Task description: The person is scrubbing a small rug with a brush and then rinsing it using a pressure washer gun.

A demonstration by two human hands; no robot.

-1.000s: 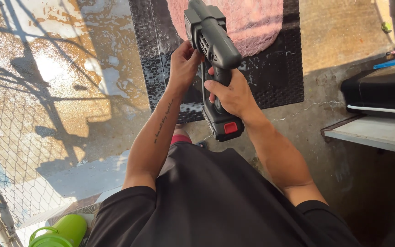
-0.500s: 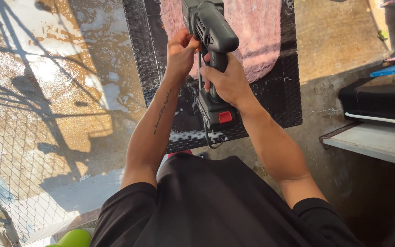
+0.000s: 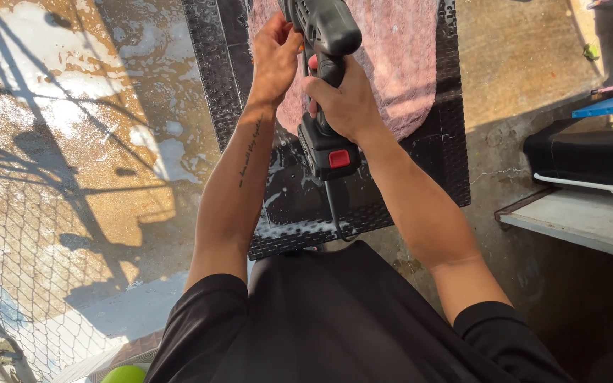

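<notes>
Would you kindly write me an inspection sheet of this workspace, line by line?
Surface: wet concrete floor with soapy patches, part sunlit, part shaded.
Job's things: grey cordless spray gun, red button on its battery base; black rubber mat beneath, foamy, with a pink rug on it.
Clutter: black case on a grey ledge; green container at the lower edge.
Grippers: right hand grips the gun's handle; left hand touches the gun's body.
Cables: thin dark hose hangs from the gun's base.
Surroundings: chain-link fence at left.
</notes>
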